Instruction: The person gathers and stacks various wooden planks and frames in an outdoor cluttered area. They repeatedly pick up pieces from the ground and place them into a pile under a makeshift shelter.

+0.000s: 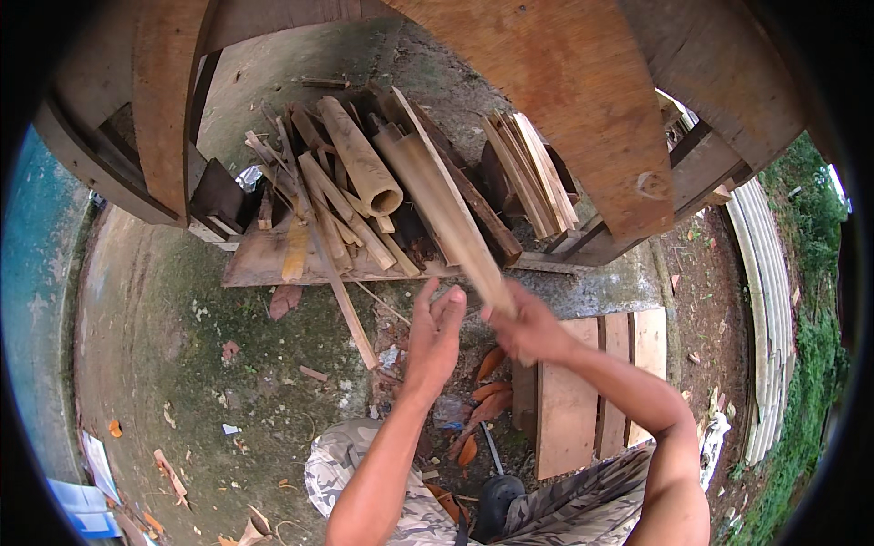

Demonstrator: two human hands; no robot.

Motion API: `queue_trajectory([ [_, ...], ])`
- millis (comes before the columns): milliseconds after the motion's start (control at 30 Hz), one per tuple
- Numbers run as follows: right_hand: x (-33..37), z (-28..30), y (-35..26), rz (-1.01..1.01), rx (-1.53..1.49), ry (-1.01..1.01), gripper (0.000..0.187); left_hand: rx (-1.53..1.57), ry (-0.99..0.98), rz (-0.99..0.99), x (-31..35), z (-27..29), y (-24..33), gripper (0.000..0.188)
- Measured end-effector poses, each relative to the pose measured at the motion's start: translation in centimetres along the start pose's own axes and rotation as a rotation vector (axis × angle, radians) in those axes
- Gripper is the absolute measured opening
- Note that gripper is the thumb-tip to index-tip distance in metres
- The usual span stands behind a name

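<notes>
My right hand [530,329] is closed round the near end of a long wooden board [455,218], which slants away over the wood pile and is partly blurred by motion. Just left of that end, my left hand [434,332] is raised with thumb and fingers apart, and nothing shows in it. Under and beside the board lie a hollow bamboo pole [355,150], several split wood strips [341,209] and dark planks [469,200]. They rest on a low wooden shelf board [259,255].
Wooden frame panels [564,91] arch over the pile. More cut boards [528,173] stand on its right. A slatted wooden piece [574,391] lies by my right forearm. Dry leaves [487,400] and scraps litter the mossy ground. Corrugated sheets [760,318] edge the greenery at right.
</notes>
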State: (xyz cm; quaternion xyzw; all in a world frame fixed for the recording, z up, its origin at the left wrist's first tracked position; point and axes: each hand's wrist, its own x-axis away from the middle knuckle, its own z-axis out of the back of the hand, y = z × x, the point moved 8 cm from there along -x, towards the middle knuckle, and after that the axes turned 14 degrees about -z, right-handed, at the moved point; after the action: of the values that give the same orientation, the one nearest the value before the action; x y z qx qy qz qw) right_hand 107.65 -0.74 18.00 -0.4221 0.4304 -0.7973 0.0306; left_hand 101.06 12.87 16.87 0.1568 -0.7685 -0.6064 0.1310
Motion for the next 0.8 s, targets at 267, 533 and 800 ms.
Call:
queue_trajectory([
  [267,-15.9,18.8,-5.0,0.027,0.566,0.910,0.062,0.053,-0.068,0.099,1.8,-0.2,0.2,0.069],
  [533,-21.8,22.6,1.2,-0.171,0.784,0.927,0.064,-0.046,-0.106,0.102,3.2,-0.1,0.8,0.064],
  [800,-20.1,24.6,1.0,-0.033,0.460,1.069,0.045,-0.095,-0.167,0.115,3.5,-1.3,0.6,0.065],
])
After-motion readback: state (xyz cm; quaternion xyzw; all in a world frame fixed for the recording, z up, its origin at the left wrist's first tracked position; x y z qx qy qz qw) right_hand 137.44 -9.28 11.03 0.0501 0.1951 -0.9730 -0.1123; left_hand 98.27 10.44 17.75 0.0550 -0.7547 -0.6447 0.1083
